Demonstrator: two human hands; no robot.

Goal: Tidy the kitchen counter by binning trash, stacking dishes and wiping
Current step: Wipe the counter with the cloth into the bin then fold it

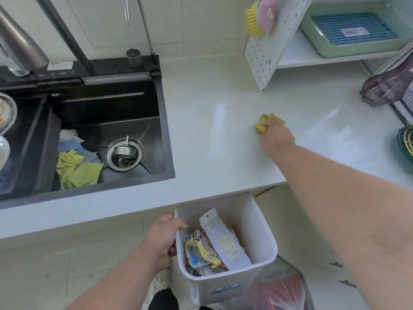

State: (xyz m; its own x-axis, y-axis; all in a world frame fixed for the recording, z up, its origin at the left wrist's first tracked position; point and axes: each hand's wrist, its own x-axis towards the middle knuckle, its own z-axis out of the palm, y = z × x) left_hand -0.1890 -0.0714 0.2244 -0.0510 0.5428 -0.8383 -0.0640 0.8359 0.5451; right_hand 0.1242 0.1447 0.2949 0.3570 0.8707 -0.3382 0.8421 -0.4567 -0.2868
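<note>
Low in the centre of the frame, our left hand (164, 239) grips the near-left rim of the white bin (263, 222), fingers curled over the edge and thumb on the outside wall. Inside the bin lie snack wrappers (202, 249) and a long white packet (224, 241) leaning against them. Beside the bin at the bottom right sits a clear bag with red contents (282, 291).

Our right arm stretches up across the right half of the frame, and our right hand (276, 136) is closed around a crumpled yellow cloth (266, 124), pressing it against the pale counter (212, 130). Bits of the cloth stick out past the knuckles on the far and left sides; the fingertips themselves are hidden under the hand.

We see the counter running from the black sink (161, 121) on the left to a white pegboard rack (263, 54) at the upper right, where a yellow brush (252, 21) hangs. A green tray with a blue grid (348, 32) sits on the rack's shelf. In the sink, yellow-green and blue rags (76, 166) lie next to the metal drain strainer (124, 154). A purple whisk-like utensil (386, 86) lies at the far right edge.

The bin is held just below the counter's front edge, well apart from the cloth, which is mid-counter, right of centre.
</note>
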